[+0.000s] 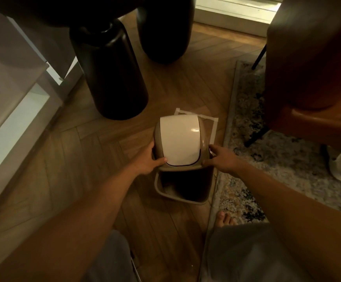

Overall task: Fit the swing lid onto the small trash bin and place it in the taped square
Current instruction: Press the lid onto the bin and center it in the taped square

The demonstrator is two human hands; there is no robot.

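Both hands gripping swing lid: left hand clamping at 8 o'clock, right hand at 4; open bin sitting below, taped square showing at lid's 1 o'clock

Dim warm light, soft blur, glare on lid

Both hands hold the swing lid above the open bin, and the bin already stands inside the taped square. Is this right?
Not quite. The head view shows the bin outside the taped square, nearer the person. Both hands, left and right, do hold the swing lid.
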